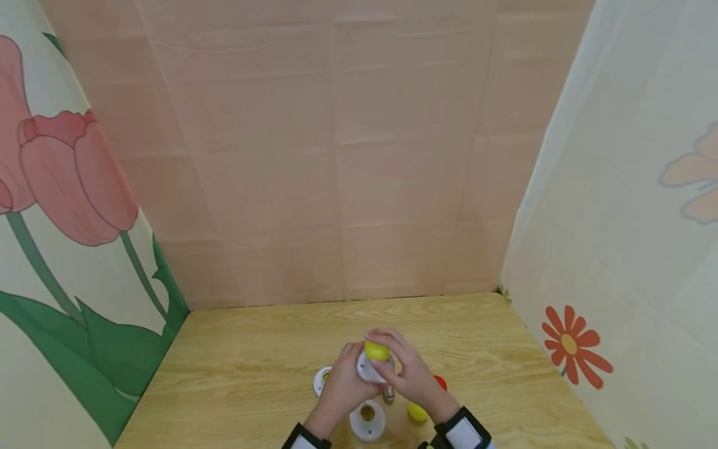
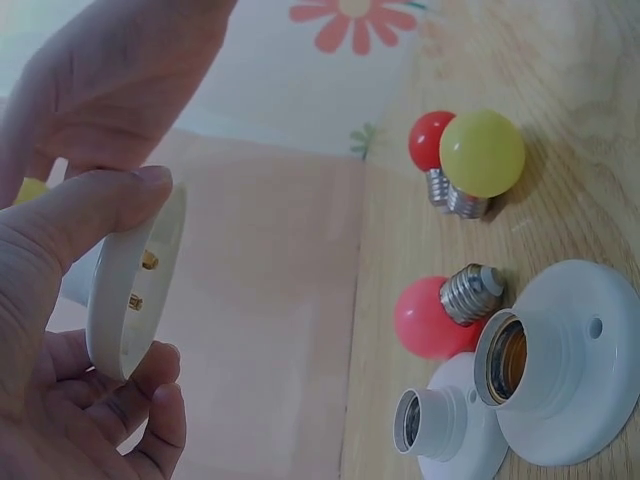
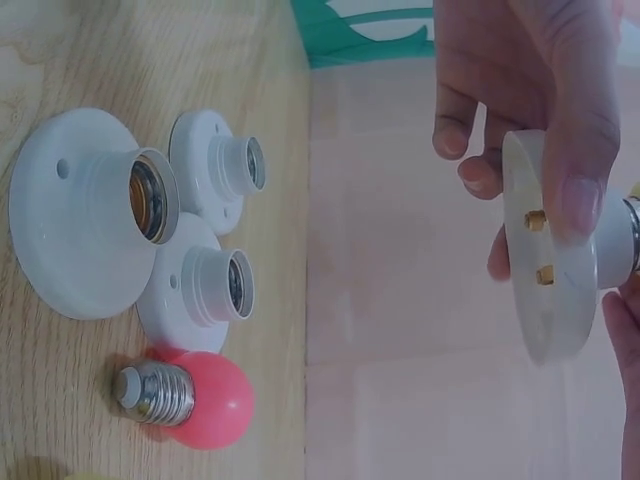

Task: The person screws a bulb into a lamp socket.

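Observation:
Above the table, my left hand (image 1: 346, 379) grips a white round lamp holder (image 1: 367, 371) by its base, thumb on one side and fingers on the other. My right hand (image 1: 414, 373) pinches a small yellow bulb (image 1: 376, 351) at the holder's mouth. Part of the bulb's metal screw base (image 3: 635, 228) shows at the socket in the right wrist view; how deep it sits I cannot tell. Two brass terminals (image 3: 537, 220) show on the holder's underside. In the left wrist view the bulb is mostly hidden by the hands.
Below stand several white lamp holders, one large (image 3: 75, 225) and smaller ones (image 3: 205, 170) behind it. A pinkish-red bulb (image 3: 218, 402) lies beside them. Another red bulb (image 2: 430, 138) and a yellow bulb (image 2: 483, 153) lie together to the right on the wooden table (image 1: 241, 374).

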{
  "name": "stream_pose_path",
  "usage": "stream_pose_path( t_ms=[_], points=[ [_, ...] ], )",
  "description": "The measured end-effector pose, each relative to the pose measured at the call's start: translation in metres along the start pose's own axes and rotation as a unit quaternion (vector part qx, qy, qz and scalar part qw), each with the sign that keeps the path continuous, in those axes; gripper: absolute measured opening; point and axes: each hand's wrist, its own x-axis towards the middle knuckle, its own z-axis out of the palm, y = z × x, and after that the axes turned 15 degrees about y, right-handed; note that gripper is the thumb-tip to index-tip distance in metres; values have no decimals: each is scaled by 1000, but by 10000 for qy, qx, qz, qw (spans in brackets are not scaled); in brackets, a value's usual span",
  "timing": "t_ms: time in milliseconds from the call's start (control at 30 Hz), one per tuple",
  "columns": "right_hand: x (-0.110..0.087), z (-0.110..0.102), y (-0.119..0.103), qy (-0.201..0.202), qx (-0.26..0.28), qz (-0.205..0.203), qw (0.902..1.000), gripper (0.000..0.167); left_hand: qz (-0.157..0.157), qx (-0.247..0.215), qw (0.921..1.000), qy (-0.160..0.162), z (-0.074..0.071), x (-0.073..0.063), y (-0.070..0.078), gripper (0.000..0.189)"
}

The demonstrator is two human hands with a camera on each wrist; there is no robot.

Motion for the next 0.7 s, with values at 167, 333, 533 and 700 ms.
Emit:
stream_pose_path(
  t_ms=[167, 333, 533, 700],
  points=[
    [4, 2, -5, 177, -247, 67, 9995, 47, 82, 16, 10000, 8, -1, -1, 0, 81],
    [4, 3, -5, 205, -439, 128, 9987, 46, 153, 20, 9999, 42, 0, 0, -1, 81],
    [1, 1, -2, 109, -522, 329, 9980, 51, 105, 45, 9999, 42, 0, 0, 1, 81],
    [-2, -2, 0, -4, -250, 167, 9995, 57, 95, 10, 9999, 118, 0, 0, 2, 83]
  ],
)
